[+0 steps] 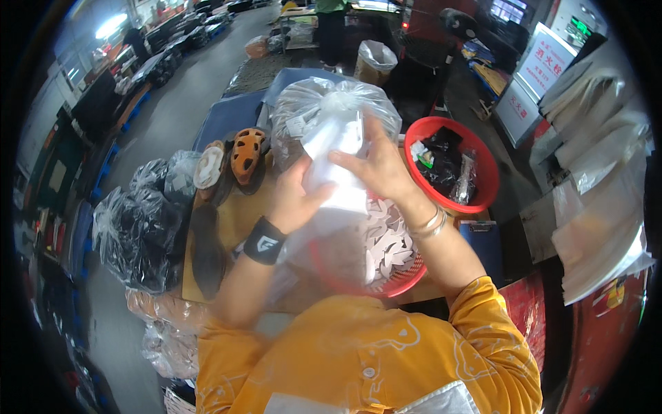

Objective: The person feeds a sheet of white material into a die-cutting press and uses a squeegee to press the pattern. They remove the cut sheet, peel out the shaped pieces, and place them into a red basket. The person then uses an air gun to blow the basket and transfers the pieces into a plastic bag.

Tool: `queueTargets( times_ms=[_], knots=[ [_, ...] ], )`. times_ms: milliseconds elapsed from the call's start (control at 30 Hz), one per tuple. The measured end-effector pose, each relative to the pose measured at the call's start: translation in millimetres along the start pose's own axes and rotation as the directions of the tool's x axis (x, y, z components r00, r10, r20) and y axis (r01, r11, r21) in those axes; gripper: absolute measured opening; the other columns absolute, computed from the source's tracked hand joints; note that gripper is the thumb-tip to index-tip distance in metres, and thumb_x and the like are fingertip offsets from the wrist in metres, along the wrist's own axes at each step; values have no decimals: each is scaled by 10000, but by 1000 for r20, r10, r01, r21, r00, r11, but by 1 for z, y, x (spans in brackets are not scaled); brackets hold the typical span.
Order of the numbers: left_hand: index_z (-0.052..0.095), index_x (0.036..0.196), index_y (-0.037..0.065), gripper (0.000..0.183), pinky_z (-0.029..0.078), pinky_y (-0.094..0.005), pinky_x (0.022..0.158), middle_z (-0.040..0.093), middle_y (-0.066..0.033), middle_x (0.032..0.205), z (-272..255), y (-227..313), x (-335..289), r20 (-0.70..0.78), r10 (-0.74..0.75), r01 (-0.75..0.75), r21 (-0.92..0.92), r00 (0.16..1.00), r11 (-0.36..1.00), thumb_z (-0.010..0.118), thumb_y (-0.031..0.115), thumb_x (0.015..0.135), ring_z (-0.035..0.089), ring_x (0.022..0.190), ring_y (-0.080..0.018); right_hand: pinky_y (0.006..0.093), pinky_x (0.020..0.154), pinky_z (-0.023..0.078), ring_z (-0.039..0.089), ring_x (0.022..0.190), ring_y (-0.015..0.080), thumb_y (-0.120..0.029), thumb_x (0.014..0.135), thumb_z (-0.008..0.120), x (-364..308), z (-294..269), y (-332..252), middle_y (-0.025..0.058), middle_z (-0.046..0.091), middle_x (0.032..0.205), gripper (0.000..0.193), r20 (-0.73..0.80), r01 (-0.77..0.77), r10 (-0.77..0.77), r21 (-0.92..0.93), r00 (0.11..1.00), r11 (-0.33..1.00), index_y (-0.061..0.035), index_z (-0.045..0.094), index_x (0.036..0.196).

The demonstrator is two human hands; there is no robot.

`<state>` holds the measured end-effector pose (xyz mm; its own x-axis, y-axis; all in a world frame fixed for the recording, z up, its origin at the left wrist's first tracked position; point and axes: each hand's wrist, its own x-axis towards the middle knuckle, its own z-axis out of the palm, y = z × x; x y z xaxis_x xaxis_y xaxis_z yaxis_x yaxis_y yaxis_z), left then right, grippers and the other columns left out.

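Note:
In front of my chest, a glossy white sheet-like bundle (338, 169) is held between both hands. Glare and motion blur hide whether it is paper or plastic. My left hand (300, 196), with a black wristband, is closed on its left side. From the right, my right hand (379, 162), with bracelets on the wrist, grips it with the thumb across the front. Below hangs a hazy, see-through sheet (324, 234), partly over a red basket (403, 284) of white cut pieces (389, 241). A tied clear plastic bag (286, 103) stands just beyond my hands.
An orange perforated shoe (247, 155), a pale shoe-like piece (209, 165) and a dark sole (205, 248) lie on the table's left. Stuffed plastic bags (141, 224) crowd that edge. At right are a red tub (491, 169) of black plastic and a blue clipboard-like board (479, 248).

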<state>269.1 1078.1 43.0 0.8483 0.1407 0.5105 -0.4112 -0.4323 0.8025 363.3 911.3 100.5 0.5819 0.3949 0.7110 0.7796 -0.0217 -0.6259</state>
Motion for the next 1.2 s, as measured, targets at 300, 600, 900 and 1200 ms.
queueTargets(
  times_ms=[300,600,900,1200],
  knots=[
    [456,1312,41,548,481,-321,856,577,-77,1189,20,1,-40,258,-608,464,-861,751,208,435,447,945,562,1048,-169,210,663,450,526,737,37,-50,891,583,-43,12,63,-49,615,820,83,431,-527,330,506,840,683,-23,647,935],
    [463,1310,-1,523,443,-231,869,621,-99,1112,-45,36,-23,-140,-231,185,-281,963,942,606,2,807,560,999,-93,378,1028,349,430,1253,247,-430,848,618,-51,-66,45,186,424,1371,763,660,-588,104,573,744,571,42,346,1381],
    [450,1335,21,605,362,-296,1003,565,-114,1263,-40,103,-8,94,-187,185,36,978,982,636,9,759,495,1196,-161,315,892,449,573,1020,235,-445,824,648,33,-25,29,187,616,1104,598,942,-224,130,-61,308,973,76,591,1111],
    [526,1260,77,598,379,-413,988,486,-167,1308,-49,93,-29,-352,295,171,849,888,500,730,118,699,474,1182,-339,219,586,493,585,667,74,-164,858,654,-23,20,27,17,654,779,199,887,-712,163,224,432,666,13,685,943]
  ],
)
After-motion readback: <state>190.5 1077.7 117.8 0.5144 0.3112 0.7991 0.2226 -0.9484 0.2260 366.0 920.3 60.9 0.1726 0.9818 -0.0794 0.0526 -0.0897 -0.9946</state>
